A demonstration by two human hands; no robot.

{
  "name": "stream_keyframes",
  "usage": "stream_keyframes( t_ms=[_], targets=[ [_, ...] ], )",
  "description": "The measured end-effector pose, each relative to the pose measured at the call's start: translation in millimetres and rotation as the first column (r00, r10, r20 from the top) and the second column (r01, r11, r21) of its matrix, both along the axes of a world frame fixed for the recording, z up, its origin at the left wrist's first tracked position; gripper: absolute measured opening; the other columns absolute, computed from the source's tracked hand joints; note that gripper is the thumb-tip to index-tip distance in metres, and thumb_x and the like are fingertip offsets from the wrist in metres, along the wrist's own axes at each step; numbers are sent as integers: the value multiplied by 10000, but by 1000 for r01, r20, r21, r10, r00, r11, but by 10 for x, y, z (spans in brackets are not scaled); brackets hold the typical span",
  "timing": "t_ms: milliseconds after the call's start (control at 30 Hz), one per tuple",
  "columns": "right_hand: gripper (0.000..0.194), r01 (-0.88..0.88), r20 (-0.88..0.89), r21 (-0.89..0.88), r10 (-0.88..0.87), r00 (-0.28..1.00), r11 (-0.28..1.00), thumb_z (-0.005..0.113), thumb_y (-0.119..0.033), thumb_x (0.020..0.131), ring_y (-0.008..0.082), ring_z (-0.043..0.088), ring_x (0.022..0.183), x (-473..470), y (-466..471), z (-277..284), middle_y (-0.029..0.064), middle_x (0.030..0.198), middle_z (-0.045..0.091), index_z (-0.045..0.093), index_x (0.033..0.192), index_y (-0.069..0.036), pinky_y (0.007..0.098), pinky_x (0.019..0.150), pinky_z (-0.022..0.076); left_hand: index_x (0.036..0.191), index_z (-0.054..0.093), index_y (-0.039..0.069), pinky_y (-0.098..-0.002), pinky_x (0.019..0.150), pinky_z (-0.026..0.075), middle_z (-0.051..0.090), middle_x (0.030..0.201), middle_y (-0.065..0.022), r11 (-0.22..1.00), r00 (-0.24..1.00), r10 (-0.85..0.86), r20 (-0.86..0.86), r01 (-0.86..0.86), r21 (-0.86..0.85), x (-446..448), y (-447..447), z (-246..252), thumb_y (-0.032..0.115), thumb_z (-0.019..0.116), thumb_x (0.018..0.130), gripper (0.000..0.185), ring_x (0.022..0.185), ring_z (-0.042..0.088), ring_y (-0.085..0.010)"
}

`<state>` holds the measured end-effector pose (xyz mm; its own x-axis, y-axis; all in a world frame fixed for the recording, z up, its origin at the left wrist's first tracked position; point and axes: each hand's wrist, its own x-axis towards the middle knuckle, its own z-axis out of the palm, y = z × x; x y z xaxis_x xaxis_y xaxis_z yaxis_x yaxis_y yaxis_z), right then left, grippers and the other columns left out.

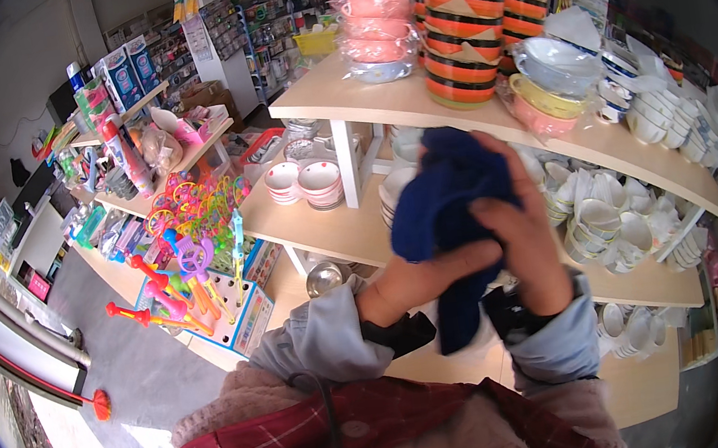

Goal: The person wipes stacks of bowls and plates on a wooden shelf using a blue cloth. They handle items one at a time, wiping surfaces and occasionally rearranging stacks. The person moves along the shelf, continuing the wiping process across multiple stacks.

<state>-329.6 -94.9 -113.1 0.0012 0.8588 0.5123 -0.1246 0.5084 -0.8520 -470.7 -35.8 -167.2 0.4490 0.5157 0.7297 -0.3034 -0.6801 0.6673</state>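
A dark blue cloth (453,191) is bunched up in front of my chest, with one end hanging down. My left hand (421,280) grips it from the left side, thumb laid across its folds. On the other side my right hand (522,223) is closed around the cloth, its fingers curled over the top and partly blurred. Behind the cloth stands a tiered wooden display shelf (341,90). White bowls on its middle tier are partly hidden by the cloth and my hands.
On the top tier stand pink bowls in plastic (377,28), orange-and-black striped bowls (457,41) and wrapped pastel bowls (552,86). Red-dotted bowls (319,181) sit lower left. A box of toy wands (220,303) stands at the left. More white bowls (611,225) fill the right.
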Motion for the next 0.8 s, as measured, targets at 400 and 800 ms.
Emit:
stream_keyframes(
  t_ms=[400, 800],
  targets=[
    [578, 220, 668, 358, -414, 618, 907, 580, -225, 935, 335, 427, 1281, -675, 1056, -41, 217, 1362, 458, 374, 1412, 27, 376, 1092, 303, 1159, 625, 17, -338, 804, 570, 682, 994, -89, 818, 822, 212, 529, 147, -556, -1795, 2155, 867, 122, 638, 887, 292, 856, 674, -208],
    [551, 424, 614, 748, -775, -149, 511, 647, -398, 832, 340, 495, 1124, -560, 2017, -286, 172, 1197, 543, 567, 1255, -54, 444, 972, 335, 1272, 605, 132, -365, 1061, 388, 462, 1363, -172, 884, 823, 341, -455, -115, 454, -1425, 3967, 674, 104, 718, 799, 487, 1275, 452, -323]
  ],
)
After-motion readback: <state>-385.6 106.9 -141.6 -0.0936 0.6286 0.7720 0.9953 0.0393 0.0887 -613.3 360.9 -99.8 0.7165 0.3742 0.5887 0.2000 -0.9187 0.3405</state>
